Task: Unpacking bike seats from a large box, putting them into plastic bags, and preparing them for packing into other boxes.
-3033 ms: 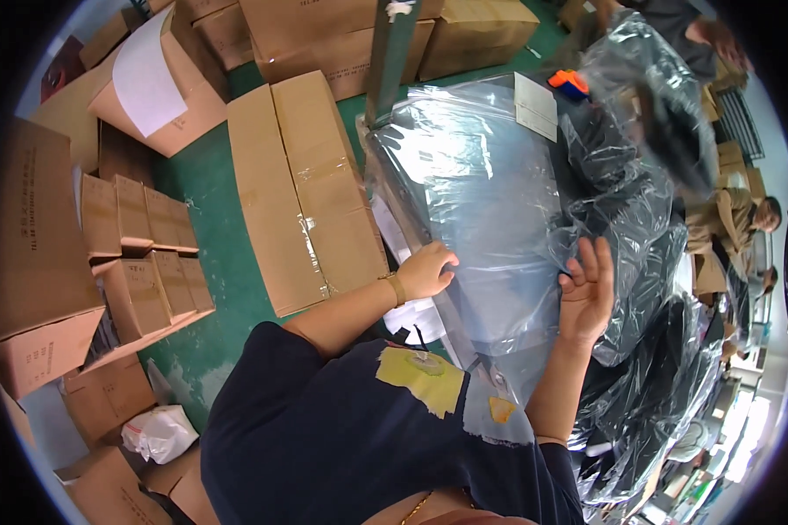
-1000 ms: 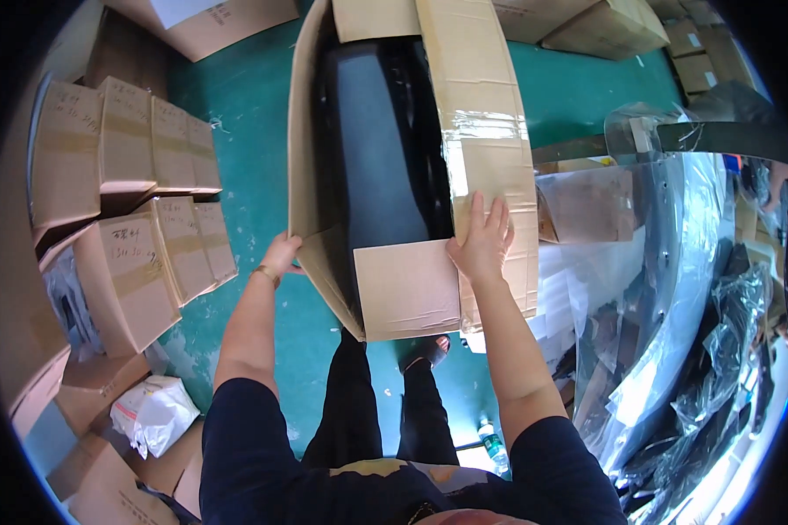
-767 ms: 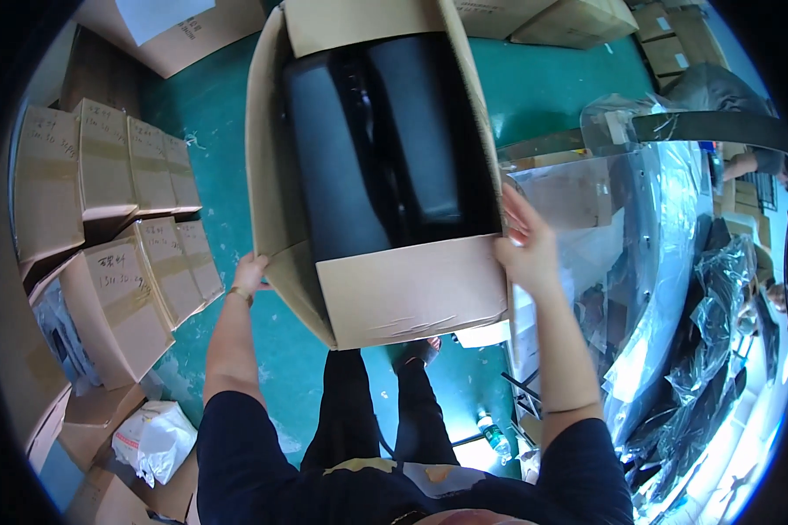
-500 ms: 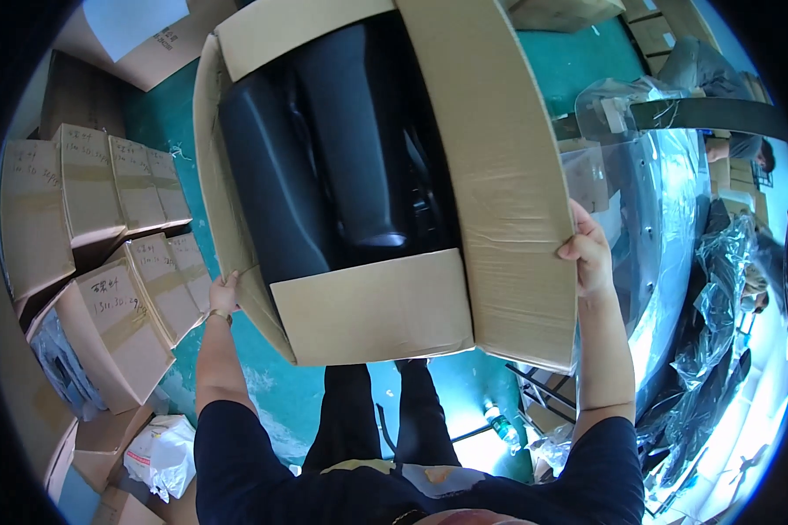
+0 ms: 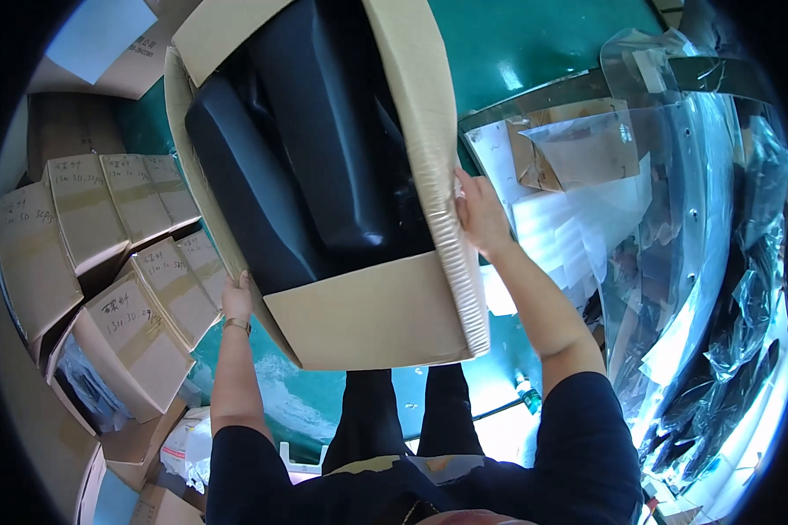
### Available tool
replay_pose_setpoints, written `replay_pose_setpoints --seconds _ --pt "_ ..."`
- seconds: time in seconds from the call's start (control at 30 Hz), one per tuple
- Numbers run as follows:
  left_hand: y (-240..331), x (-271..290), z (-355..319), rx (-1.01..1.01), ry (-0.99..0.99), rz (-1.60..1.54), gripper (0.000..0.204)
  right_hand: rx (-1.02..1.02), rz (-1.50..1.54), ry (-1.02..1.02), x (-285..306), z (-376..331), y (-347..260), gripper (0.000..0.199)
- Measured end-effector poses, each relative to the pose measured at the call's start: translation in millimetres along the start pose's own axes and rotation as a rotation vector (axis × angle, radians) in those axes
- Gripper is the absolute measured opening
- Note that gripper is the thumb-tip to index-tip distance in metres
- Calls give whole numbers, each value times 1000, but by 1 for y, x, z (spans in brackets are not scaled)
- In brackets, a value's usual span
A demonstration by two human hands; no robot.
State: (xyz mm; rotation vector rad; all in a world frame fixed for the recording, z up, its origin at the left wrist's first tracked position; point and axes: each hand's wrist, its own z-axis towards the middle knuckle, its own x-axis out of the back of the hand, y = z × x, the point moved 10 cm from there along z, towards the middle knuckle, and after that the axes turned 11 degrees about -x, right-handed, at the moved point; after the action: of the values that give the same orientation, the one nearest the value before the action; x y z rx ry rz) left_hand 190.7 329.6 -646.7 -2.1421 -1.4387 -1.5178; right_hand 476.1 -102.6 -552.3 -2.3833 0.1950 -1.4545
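Observation:
Before me is a large open cardboard box (image 5: 368,315), tilted, its flaps spread. Inside it lie long, smooth black moulded parts (image 5: 324,131), side by side. My left hand (image 5: 236,296) is closed on the box's lower left side, with a bracelet at the wrist. On the other side, my right hand (image 5: 481,210) grips the right flap, which stands nearly edge-on. The box's underside and what bears its far end are out of sight.
Taped cartons (image 5: 153,332) are stacked along the left, one holding plastic-wrapped things. A white bag (image 5: 186,448) lies below them. On the right are large clear curved plastic sheets (image 5: 665,236) and dark plastic-wrapped parts (image 5: 735,350). A green-labelled bottle (image 5: 528,394) stands near my legs on the green floor.
The box has shifted left and slightly up in view. Its right flap has folded upward, and my right hand has come inward with it. The view has turned; the person at right is gone from sight.

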Motion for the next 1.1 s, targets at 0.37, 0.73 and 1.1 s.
replay_pose_setpoints --seconds 0.37,0.73,1.1 --pt "199 -36 -55 -235 42 -17 33 -194 20 161 109 -4 138 31" --pt "213 -39 -87 -311 183 -79 58 437 41 278 106 -109 -23 21" --pt "354 -146 -149 -153 -579 -926 38 105 116 283 84 -325 91 30"
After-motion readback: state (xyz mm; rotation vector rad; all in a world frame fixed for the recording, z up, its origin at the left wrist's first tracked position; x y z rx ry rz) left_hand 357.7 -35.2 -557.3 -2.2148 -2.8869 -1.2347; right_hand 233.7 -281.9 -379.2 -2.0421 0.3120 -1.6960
